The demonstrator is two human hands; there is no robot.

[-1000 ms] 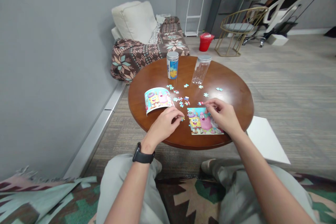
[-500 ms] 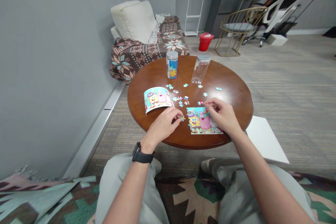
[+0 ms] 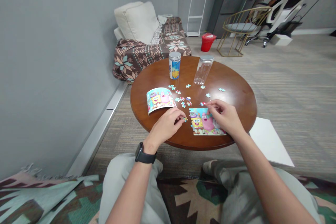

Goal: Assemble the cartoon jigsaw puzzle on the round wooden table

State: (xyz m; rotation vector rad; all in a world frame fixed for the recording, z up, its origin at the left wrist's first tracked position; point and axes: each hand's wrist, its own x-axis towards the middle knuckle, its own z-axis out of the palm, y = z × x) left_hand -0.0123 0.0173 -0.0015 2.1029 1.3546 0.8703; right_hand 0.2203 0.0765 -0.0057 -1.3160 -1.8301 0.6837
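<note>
On the round wooden table, my left hand (image 3: 169,124) pinches a small puzzle piece (image 3: 185,119) just left of the partly assembled puzzle (image 3: 204,123). My right hand (image 3: 225,115) reaches over the puzzle's upper right part and hides some of it. Its thumb and forefinger are closed at a red and blue piece (image 3: 203,104) just above the puzzle's top edge. Several loose pieces (image 3: 183,104) lie beyond the puzzle. A curved picture sheet (image 3: 160,98) of the same cartoon characters stands to the left, behind my left hand.
A lidded jar with a blue label (image 3: 174,65) and a clear lidded jar (image 3: 204,70) stand toward the back of the table (image 3: 231,77). Behind are a covered couch (image 3: 149,53), a red bin (image 3: 207,43) and a gold chair (image 3: 240,28). A white board (image 3: 271,141) lies low at the right.
The whole view has shifted slightly, so everything appears a little farther right. Both hands keep almost the same places relative to the puzzle and pieces.
</note>
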